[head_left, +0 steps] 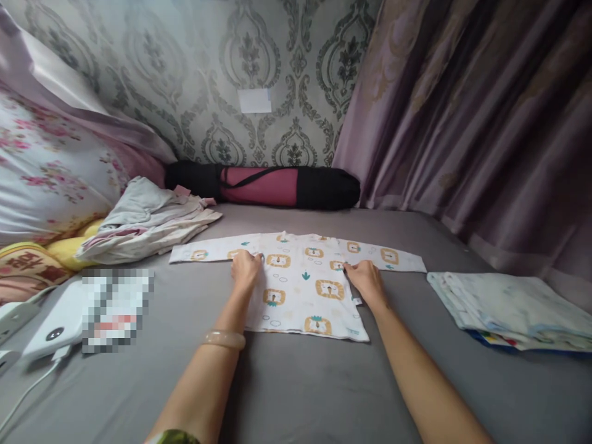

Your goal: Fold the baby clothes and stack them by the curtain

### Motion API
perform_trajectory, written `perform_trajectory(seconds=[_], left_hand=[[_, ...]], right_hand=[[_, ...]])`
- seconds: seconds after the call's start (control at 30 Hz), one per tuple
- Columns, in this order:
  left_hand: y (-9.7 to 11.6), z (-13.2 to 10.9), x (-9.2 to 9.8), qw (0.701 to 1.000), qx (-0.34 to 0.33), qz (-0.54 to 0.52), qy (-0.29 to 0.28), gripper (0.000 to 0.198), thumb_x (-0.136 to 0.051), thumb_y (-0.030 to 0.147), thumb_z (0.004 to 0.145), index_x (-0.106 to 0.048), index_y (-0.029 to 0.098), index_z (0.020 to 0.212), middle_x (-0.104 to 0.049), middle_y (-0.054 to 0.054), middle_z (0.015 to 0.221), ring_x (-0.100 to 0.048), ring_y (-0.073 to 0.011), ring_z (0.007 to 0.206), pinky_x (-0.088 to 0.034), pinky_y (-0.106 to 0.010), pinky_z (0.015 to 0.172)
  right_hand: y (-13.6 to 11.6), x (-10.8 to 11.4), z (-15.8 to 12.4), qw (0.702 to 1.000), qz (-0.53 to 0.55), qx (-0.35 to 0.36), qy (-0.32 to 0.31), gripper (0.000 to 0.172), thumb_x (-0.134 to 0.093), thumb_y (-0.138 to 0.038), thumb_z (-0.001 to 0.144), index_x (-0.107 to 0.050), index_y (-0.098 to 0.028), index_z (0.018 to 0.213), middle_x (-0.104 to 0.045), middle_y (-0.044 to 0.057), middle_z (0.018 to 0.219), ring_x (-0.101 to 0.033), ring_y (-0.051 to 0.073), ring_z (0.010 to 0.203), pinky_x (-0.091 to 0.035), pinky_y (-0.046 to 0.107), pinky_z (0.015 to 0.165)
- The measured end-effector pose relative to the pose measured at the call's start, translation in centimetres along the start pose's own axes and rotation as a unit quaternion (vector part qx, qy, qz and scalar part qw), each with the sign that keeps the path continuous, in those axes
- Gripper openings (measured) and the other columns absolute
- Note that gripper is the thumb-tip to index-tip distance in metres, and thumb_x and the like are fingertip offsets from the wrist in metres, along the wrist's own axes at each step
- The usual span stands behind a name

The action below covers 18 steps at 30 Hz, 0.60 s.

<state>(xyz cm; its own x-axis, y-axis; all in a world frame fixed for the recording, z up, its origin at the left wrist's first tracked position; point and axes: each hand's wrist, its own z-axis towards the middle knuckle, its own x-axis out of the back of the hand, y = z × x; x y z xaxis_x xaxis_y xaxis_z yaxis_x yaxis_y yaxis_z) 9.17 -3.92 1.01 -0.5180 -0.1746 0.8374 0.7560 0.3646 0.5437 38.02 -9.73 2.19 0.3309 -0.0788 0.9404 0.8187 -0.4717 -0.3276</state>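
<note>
A small white long-sleeved shirt (300, 280) printed with orange lion faces and green leaves lies flat on the grey sheet, both sleeves stretched out sideways. My left hand (246, 269), below a pale bangle on the wrist, pinches the shirt's left edge just under the sleeve. On the opposite side, my right hand (367, 280) has its fingertips closed on the right edge near the armpit. A small white tag sticks out of the side seam beside my right hand. The neckline points away from me, and the hem lies toward me.
Folded pale cloths (513, 305) lie at the right. A rumpled clothes pile (148, 216), yellow plush item (69, 251) and white power bank (60, 324) with cable are at the left. A black and maroon roll bag (263, 185) lies along the wall; purple curtains (462, 111) hang right.
</note>
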Motion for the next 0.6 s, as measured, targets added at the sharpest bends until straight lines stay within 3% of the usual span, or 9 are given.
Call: perform_trajectory(seconds=[0.17,0.33,0.6], left_hand=[[0.1,0.2,0.3,1.000,-0.008,-0.016,0.004,0.025,-0.051,0.028,0.083,-0.069,0.015,0.096,-0.068,-0.019,0.102,-0.063,-0.0323,0.099,-0.045,-0.038,0.076],[0.2,0.2,0.5,0.999,-0.033,-0.007,0.043,0.028,-0.040,0.027,0.089,-0.064,0.018,0.101,-0.066,-0.017,0.102,-0.061,-0.0292,0.099,-0.045,-0.035,0.076],[0.0,-0.5,-1.2,0.989,-0.110,0.079,0.067,0.032,-0.028,0.017,0.094,-0.049,0.007,0.115,-0.061,-0.022,0.107,-0.060,-0.0299,0.100,-0.044,-0.037,0.080]], right_hand=[[-0.1,-0.5,0.4,0.999,0.039,-0.018,-0.005,0.035,-0.051,-0.040,0.087,-0.073,-0.015,0.097,-0.072,0.017,0.096,-0.068,0.027,0.093,-0.043,0.028,0.068],[-0.3,-0.5,0.0,0.999,0.021,-0.010,0.038,0.030,-0.046,-0.036,0.090,-0.068,-0.018,0.100,-0.071,0.013,0.101,-0.066,0.024,0.097,-0.044,0.028,0.073],[-1.5,-1.2,-1.6,0.994,-0.074,0.017,0.076,0.034,-0.029,-0.027,0.098,-0.052,-0.009,0.116,-0.066,0.020,0.105,-0.066,0.026,0.095,-0.048,0.035,0.079]])
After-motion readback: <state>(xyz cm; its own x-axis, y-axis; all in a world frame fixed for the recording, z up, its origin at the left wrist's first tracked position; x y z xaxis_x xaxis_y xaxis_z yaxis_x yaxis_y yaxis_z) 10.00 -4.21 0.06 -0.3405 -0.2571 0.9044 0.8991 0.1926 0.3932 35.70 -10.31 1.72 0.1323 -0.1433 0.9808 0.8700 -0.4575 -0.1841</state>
